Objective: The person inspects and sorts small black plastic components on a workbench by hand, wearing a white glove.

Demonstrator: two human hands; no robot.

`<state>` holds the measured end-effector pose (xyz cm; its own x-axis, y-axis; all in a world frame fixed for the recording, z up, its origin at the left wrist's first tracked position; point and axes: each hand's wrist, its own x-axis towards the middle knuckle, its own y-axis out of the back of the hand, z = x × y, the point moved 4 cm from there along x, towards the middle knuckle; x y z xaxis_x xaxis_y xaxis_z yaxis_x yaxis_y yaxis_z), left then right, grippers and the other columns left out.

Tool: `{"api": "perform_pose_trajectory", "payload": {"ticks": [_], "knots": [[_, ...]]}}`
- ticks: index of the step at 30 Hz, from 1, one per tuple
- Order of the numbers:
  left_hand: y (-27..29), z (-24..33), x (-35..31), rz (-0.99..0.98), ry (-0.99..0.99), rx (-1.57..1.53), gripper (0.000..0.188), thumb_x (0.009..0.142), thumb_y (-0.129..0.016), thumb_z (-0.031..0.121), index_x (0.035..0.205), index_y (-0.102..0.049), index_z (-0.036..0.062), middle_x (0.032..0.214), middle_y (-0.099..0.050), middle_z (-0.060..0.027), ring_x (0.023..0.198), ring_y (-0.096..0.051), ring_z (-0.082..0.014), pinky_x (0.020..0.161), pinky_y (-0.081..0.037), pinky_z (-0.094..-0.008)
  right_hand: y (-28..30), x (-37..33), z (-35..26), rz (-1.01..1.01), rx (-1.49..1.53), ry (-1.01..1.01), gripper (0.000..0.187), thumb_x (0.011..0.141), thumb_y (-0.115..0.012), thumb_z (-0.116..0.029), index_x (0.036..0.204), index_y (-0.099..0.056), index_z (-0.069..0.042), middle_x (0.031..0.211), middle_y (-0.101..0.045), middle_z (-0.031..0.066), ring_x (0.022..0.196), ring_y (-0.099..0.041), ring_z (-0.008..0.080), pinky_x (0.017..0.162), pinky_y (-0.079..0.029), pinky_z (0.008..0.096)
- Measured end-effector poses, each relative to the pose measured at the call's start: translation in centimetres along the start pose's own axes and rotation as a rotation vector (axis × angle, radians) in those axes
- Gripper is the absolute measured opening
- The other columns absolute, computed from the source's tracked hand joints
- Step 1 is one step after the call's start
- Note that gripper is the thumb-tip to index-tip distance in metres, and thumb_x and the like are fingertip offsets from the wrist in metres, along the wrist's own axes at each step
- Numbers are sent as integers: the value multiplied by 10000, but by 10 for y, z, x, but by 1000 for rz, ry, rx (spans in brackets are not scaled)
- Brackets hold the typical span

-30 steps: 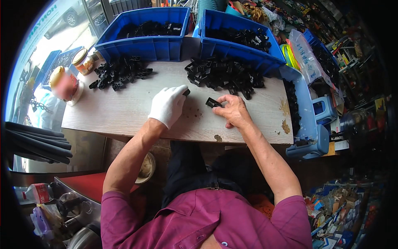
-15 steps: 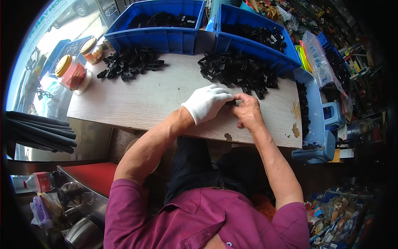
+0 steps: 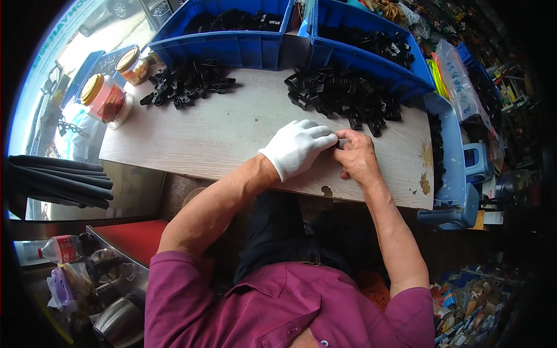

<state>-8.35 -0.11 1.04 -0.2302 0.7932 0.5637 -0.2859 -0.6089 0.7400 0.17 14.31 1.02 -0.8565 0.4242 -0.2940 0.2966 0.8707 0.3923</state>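
Note:
Over the front part of the pale wooden table [image 3: 191,145], my two hands meet at the fingertips. My left hand [image 3: 299,148], in a white knitted glove, is closed, with its fingers curled against a small black part [image 3: 339,145]. Bare and also closed, my right hand [image 3: 358,153] pinches that same part between thumb and forefinger. Most of the piece is hidden by the fingers, so its exact kind cannot be told. Just beyond my hands lies a heap of black plastic parts [image 3: 342,95], and a smaller heap of similar parts [image 3: 188,82] sits at the far left.
Two blue bins [image 3: 223,51] [image 3: 365,61] holding black parts stand along the table's far edge. Two lidded jars [image 3: 107,100] [image 3: 132,66] are at the left end. A light-blue bin [image 3: 455,156] adjoins the right edge. Dark cloth [image 3: 58,180] hangs at the left.
The whole view has shifted slightly, so the table and hands appear a little further right. Both hands stay together on the small black part, with only slight finger movement.

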Motion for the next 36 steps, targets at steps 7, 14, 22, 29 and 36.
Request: {"api": "perform_pose_trajectory", "payload": {"ticks": [7,14,22,29,36], "knots": [[-3,0,-8,-55,28,92,322,838,-639,109,1159,-668,95,1149,-684,-84,1086,-647,-313,923,-523,-429,1,-2,-5,-16,-22,-23,341,809,-709,-34,1151,-714,-32,592,-530,-45,481,-491,61,414,-506,254],[7,7,-6,48,23,81,345,826,-659,61,1170,-658,79,1161,-679,-113,1100,-639,-344,927,-525,-438,0,0,-1,-7,-30,29,310,812,-773,-96,1110,-712,-34,602,-543,-40,478,-492,67,411,-497,253],[95,-101,-52,272,421,793,362,775,-637,30,1134,-644,74,1084,-657,-79,1008,-614,-310,788,-538,-421,31,-9,19,-6,295,-13,398,839,-823,-155,1115,-595,21,620,-555,-9,417,-522,84,410,-546,286],[77,-91,-58,177,362,658,347,771,-638,-8,1104,-680,77,1151,-678,-100,1067,-632,-331,864,-571,-399,178,11,27,743,580,106,299,868,-808,-248,1065,-669,-71,629,-543,17,510,-557,133,527,-627,379],[72,-75,-51,153,311,585,363,752,-670,-3,1097,-693,108,1134,-686,-88,1067,-625,-346,857,-565,-407,139,5,31,563,436,-18,299,872,-820,-263,1017,-670,-48,646,-582,24,425,-517,116,454,-585,346]]}}
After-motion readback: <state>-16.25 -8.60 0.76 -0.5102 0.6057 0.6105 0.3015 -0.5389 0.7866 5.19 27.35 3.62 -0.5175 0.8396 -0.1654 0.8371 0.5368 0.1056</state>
